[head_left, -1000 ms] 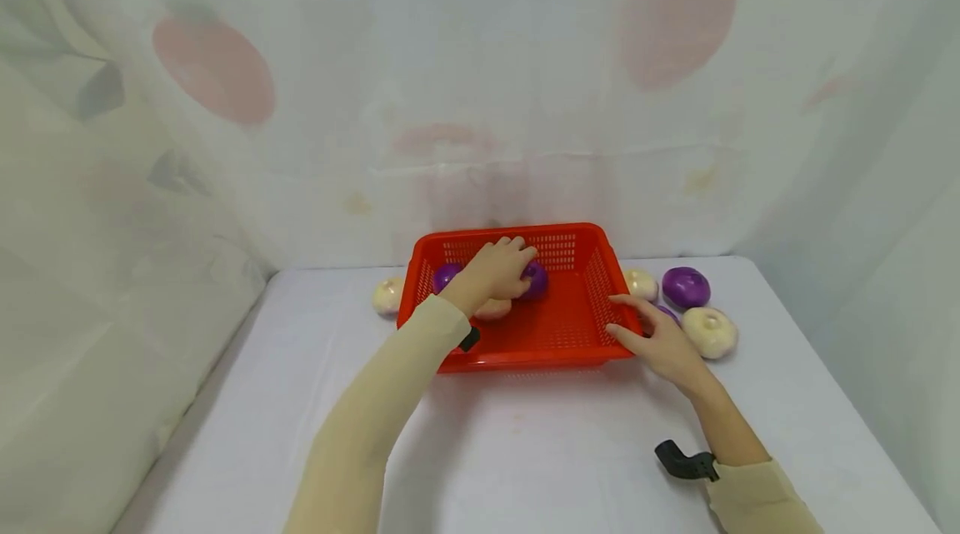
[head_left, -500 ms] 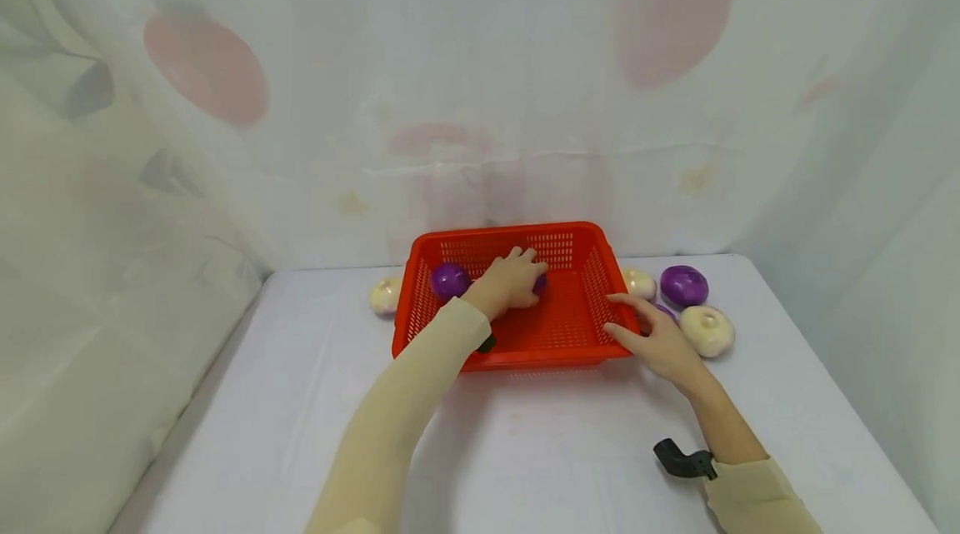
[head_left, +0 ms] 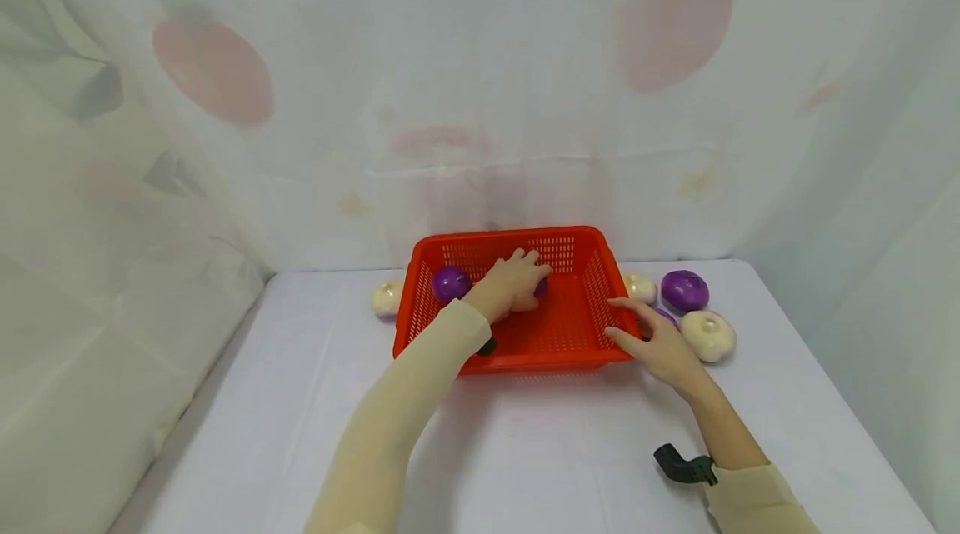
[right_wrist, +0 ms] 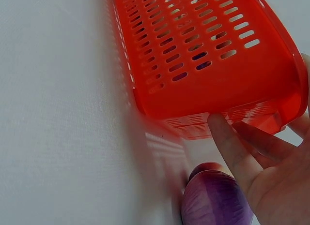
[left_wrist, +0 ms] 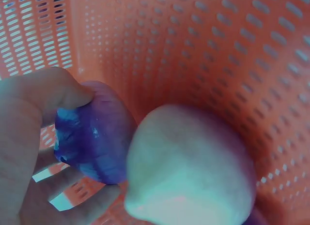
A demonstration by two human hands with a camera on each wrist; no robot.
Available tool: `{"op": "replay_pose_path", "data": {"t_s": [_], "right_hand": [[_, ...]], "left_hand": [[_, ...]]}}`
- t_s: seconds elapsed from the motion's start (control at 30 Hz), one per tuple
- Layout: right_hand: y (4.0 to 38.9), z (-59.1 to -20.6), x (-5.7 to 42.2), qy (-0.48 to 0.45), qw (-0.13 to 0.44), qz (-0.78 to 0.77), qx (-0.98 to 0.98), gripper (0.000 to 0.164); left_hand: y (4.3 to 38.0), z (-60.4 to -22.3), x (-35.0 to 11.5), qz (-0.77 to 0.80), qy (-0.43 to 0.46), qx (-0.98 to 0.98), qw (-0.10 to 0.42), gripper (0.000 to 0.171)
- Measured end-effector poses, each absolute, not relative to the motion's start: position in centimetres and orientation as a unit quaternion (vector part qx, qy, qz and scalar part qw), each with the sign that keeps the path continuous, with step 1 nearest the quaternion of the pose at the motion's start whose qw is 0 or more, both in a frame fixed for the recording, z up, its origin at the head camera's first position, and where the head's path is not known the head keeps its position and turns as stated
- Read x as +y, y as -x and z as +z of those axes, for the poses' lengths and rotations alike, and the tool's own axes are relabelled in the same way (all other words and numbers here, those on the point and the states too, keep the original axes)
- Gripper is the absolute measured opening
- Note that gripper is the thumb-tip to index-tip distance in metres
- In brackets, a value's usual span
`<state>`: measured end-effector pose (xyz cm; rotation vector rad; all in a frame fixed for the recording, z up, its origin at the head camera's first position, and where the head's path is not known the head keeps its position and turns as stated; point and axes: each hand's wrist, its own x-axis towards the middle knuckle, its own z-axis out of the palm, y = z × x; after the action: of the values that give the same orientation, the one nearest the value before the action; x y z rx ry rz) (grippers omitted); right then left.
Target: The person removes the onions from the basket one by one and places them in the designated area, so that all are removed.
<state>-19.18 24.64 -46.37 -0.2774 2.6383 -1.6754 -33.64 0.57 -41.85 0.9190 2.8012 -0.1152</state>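
Observation:
Inside a red plastic basket, my left hand holds a purple onion, thumb on top and fingers spread beneath it. In the head view the hand hides most of that onion. Right beside it in the left wrist view lies a white turnip-like bulb with a purple tint. A second purple onion rests at the basket's left end. My right hand grips the basket's right end, thumb and fingers around the rim, fingertips against the outer wall in the right wrist view.
Right of the basket stand a purple onion, a white bulb, another white bulb and a partly hidden purple onion. One white bulb sits left of it. A printed curtain hangs behind the white table.
My left hand has shifted slightly right inside the basket, uncovering more of the purple onion at the left end. My right hand has stayed at the basket's rim.

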Motion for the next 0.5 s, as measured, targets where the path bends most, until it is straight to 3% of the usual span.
{"op": "replay_pose_path", "data": {"t_s": [0.2,0.5], "right_hand": [[19.2,-46.3,24.7,0.085,0.0,-0.538,0.839,0.056],[19.2,-46.4,24.2,0.085,0.01,-0.539,0.838,0.056]], "left_hand": [[33.0,-39.9,-0.2,-0.025,-0.319,0.945,0.076,0.067],[32.3,-37.6,-2.9,-0.058,-0.333,0.94,0.036,0.058]]}}
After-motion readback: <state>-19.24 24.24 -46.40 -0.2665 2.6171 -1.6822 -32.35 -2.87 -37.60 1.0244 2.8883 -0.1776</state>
